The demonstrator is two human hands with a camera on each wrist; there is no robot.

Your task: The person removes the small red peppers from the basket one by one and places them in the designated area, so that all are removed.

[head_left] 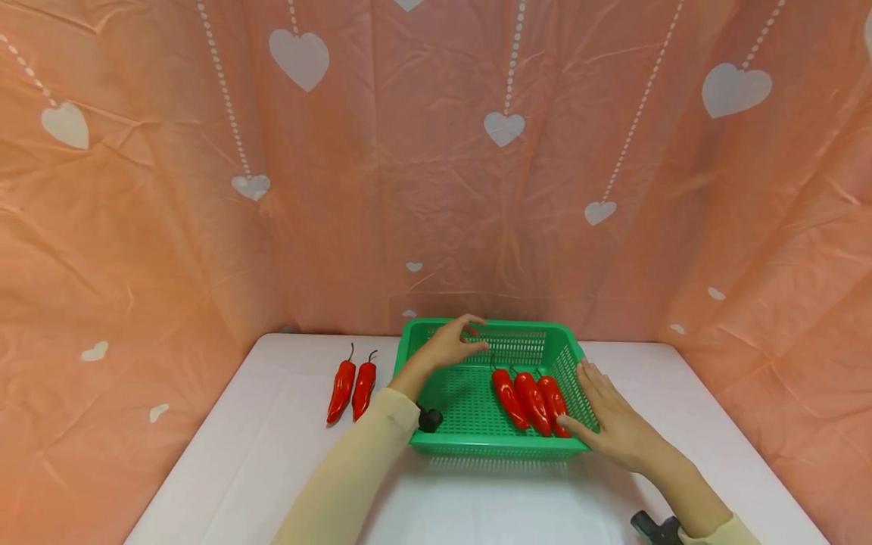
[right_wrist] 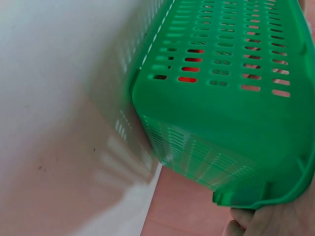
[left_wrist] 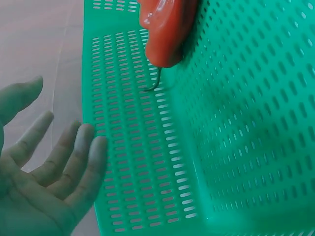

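A green plastic basket (head_left: pixel 497 443) with slotted walls stands on the white table. Three red chili peppers, a left one (head_left: pixel 509 400), a middle one (head_left: pixel 533 403) and a right one (head_left: pixel 553 406), lie side by side in its right half. Above the basket's left half, my left hand (head_left: pixel 450 346) holds nothing, its fingers loosely bent. The left wrist view shows that hand (left_wrist: pixel 51 182) beside the slotted wall, apart from a pepper (left_wrist: pixel 170 34). My right hand (head_left: pixel 616 428) rests at the right rim, fingers straight along it, thumb over the front right corner.
Two more red chili peppers, one (head_left: pixel 341 391) and another (head_left: pixel 364 387), lie on the white table (head_left: pixel 272 431) left of the basket. An orange cloth backdrop (head_left: pixel 436 189) with white hearts hangs behind and at both sides.
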